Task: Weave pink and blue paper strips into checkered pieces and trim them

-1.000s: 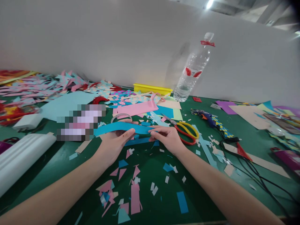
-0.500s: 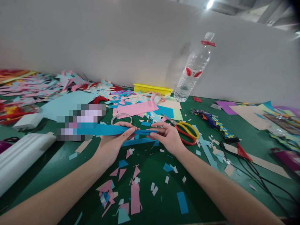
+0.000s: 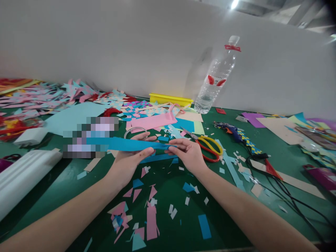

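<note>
A long strip of blue paper (image 3: 128, 144) stretches level between my hands, its left part reaching past my left hand. My left hand (image 3: 123, 164) holds it loosely, thumb along the lower edge in front and fingers behind. At the right end, where the paper narrows and looks folded, my right hand (image 3: 190, 154) pinches it between thumb and fingers. Another blue strip (image 3: 160, 158) lies on the table just below. Beside my right hand rest scissors (image 3: 210, 148) with red and yellow handles. A clear round ring (image 3: 135, 130) is partly hidden behind my left hand.
Paper scraps (image 3: 151, 220) litter the green table (image 3: 183, 224). A tilted-looking water bottle (image 3: 216, 77) stands by the grey partition (image 3: 118, 45), near a yellow tray (image 3: 170, 100). Black cables (image 3: 286, 196) run at right. At left are a white long object (image 3: 28, 178) and heaped paper strips (image 3: 44, 96).
My left hand has slid slightly right along the blue strip, and its grip has loosened, with the fingers lifting behind the paper. My right hand has stayed nearly in place.
</note>
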The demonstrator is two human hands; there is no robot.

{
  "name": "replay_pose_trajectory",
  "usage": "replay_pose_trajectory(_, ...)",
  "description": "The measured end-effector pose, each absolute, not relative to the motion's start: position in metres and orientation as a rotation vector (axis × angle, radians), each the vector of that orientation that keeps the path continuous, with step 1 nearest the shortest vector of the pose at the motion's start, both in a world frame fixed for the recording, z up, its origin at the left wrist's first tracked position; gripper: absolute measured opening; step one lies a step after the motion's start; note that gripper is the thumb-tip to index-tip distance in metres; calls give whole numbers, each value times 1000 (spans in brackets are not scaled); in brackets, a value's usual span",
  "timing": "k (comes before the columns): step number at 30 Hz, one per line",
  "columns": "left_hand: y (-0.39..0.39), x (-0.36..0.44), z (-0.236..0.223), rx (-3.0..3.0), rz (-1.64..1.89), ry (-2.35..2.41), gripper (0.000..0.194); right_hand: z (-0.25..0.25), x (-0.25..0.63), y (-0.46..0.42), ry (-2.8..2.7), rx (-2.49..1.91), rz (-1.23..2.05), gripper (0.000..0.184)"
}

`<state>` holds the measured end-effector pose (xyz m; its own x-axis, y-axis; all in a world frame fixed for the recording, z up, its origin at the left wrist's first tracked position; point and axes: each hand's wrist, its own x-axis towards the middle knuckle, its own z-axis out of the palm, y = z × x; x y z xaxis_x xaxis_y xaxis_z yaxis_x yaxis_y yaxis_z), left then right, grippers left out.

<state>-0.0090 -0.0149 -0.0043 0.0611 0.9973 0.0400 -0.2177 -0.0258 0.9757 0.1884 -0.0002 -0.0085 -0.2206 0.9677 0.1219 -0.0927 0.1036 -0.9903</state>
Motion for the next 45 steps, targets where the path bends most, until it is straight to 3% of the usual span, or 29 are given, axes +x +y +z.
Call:
replay_pose_trajectory(4, -15, -9, -9, 1155, 1134, 1025, 47, -7, 185, -4, -1352, -969, 1313, 26)
replay_pose_trajectory(10, -16, -11, -6, 1410, 1097, 1220, 24, -4, 182, -11, -1415, -976, 1350, 25)
replay_pose_trajectory(17, -15, -10, -6, 1299, 1031, 1085, 22, -7, 183, -14, -1554, -1084, 1385, 35)
replay_pose_trajectory(23, -16, -13, -3, 1446, 952, 1056, 17, -6, 180, -18, -1663, -1039, 1545, 31)
replay_pose_trajectory(30, -21, -9, 4, 1776, 833, 1117, 21, -1, 181, -17, -2038, -1055, 1076, 32)
replay_pose_trajectory(35, -23, -8, 3, 1736, 862, 1157, 35, -4, 182, -14, -1802, -1103, 1264, 29)
replay_pose_trajectory(45, -23, -7, 3, 1820, 810, 1161, 23, -2, 181, -15, -1534, -1022, 1259, 19)
